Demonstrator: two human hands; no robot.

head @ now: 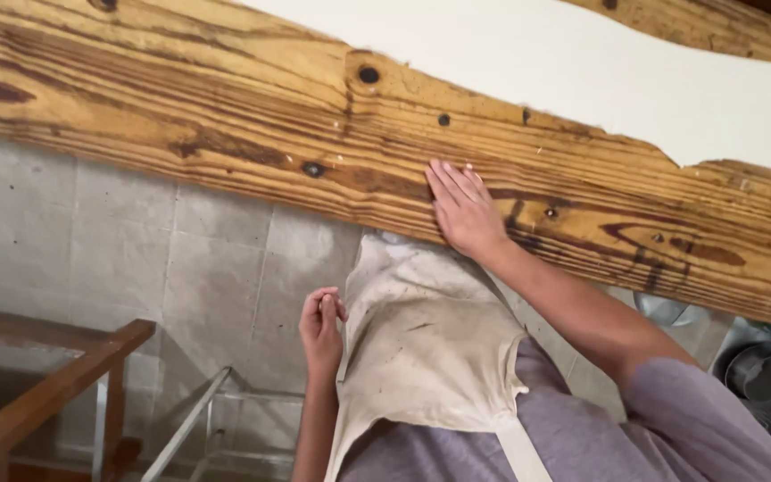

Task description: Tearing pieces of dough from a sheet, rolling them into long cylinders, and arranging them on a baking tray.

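- The wooden tabletop (225, 116) runs across the whole upper part of the view, a thick slab of yellow-brown pine with dark grain streaks, several knots and a wavy live edge.
- A pale cream inlay (582, 80) fills the gap between this slab and a second strip of wood at the top right.
- The grey tiled floor (162, 259) lies below the slab's near edge.
- A stained off-white apron (421, 348) hangs on the person, over a lilac shirt (689, 428).
- A brown wooden frame (55, 384) stands at the lower left, with a metal bar just beside it.
- Metal pots (760, 375) sit at the lower right, under the slab.
- The right hand (464, 210) lies flat on the slab near its edge, palm down, fingers (448, 178) straight and together, holding nothing.
- The left hand (321, 326) hangs free below the slab, just beside the apron, fingertips pinched together; whether anything is between them I cannot tell.
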